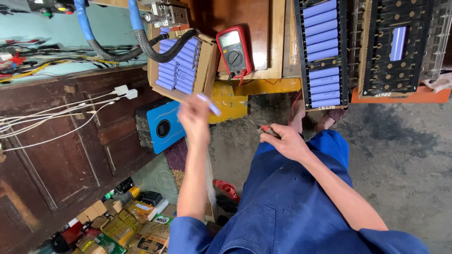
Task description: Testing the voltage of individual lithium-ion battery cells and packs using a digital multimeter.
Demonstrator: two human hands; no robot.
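The left hand (194, 118) pinches a lavender cell (208, 104) just below the cell box (181, 63); it looks light, rigid and smooth, best gripped mid-barrel. The right hand (285, 141) is closed on a red probe (265, 128).

cell (208, 104): smooth lilac plastic wrap, slight sheen | box (207, 66): matt brown cardboard | multimeter (234, 51): glossy red plastic shell | floor (400, 155): rough grey concrete | cabinet (70, 155): worn dark wood | overalls (292, 207): matt blue cloth
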